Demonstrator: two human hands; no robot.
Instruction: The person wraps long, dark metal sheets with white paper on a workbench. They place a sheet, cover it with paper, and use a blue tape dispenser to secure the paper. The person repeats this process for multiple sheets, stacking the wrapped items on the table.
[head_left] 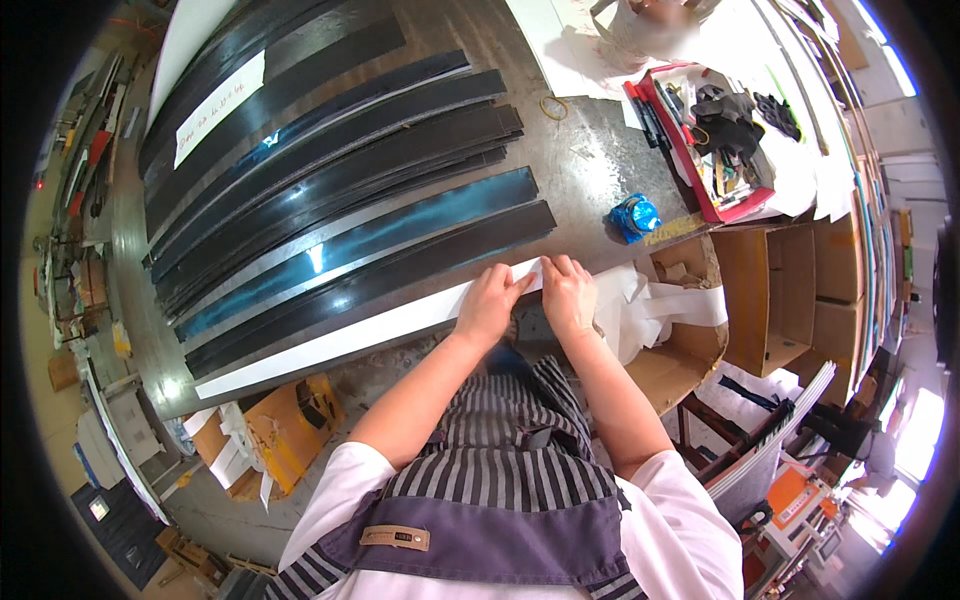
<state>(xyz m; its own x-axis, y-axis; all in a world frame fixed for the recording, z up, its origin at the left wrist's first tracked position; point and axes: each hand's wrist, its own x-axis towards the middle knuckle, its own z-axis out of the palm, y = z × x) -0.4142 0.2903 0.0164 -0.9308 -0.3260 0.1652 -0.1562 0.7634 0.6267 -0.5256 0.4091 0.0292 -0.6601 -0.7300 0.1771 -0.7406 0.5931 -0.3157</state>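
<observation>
A long white strip (340, 335) lies along the near edge of the metal table. My left hand (486, 305) is closed near its right end, thumb and fingertips pressed together on it. Close beside it, my right hand (569, 298) pinches the very tip of the same strip. Just beyond the strip lies a long black strip (400, 272). A glossy blue-black strip (420, 215) and more dark strips (350, 160) are laid out farther back, roughly parallel.
A blue tape measure (635, 217) and a yellow rubber band (553, 108) lie on the table (590, 150). At the right, a red box (710, 205) holds tools and dark cloth. Cardboard boxes with white scraps (640, 312) stand below the edge. Another person's hand (620, 40) is at the far side.
</observation>
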